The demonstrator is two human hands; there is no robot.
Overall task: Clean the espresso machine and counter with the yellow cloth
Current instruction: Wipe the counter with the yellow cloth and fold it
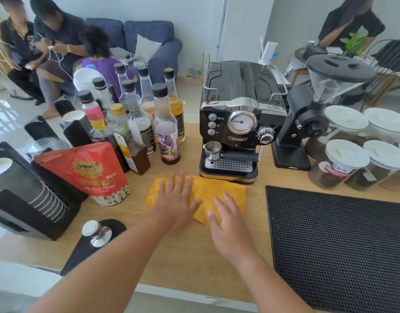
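Both palms lay flat, fingers spread, the left hand (pixel 177 197) and right hand (pixel 226 224) pressing the yellow cloth (pixel 208 190) onto the wooden counter (pixel 190 256), just in front of the espresso machine (pixel 237 123). Syrup bottles (pixel 147 114) crowded the left; a black rubber mat (pixel 341 245) lay right. People sat by a blue sofa (pixel 149 39) behind.

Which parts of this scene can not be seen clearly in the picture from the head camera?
- Wooden counter under the yellow cloth: hidden by the cloth and by the left hand and right hand, both flat on it.
- Back of the black and chrome espresso machine: hidden by its own body.
- Black ribbed rubber mat: cut off by the right edge.
- Clear jars with white lids: labels too blurred to read fully.
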